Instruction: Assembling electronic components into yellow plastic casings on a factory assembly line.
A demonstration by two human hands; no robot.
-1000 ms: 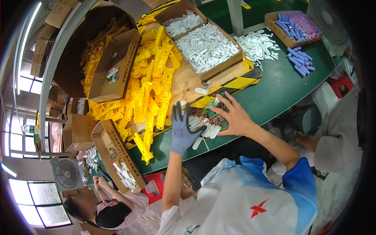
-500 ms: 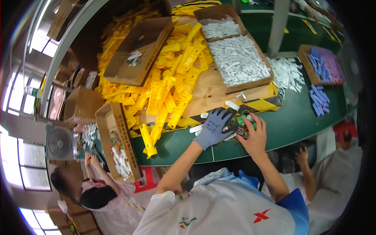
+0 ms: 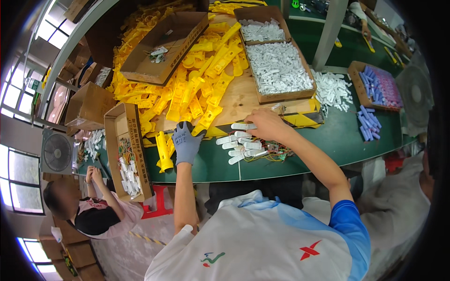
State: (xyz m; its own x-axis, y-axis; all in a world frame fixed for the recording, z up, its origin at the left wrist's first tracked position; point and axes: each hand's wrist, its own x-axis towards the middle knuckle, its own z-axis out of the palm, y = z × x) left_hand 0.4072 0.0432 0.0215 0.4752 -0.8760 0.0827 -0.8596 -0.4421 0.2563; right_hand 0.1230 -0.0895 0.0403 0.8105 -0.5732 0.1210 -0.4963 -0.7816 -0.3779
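My left hand, in a grey glove with dark fingertips, is over the near end of the yellow plastic pile. Its fingers close around a long yellow plastic housing, mostly hidden beneath the glove. My bare right hand reaches across the green table, palm down. Its fingertips pinch a white oblong plastic piece. Below it lies a cluster of similar white pieces, joined to thin coloured wires and small green circuit boards. A yellow torch-shaped housing sits left of my glove.
A divided carton of white parts stands on the board with striped edges. Purple cylinders lie by a box at right. Another carton holds wired parts at left. Co-workers sit on both sides.
My left hand has left the wired cluster and moved left to the yellow housings. My right hand has let go of the green boards and shifted up-left to a white piece.
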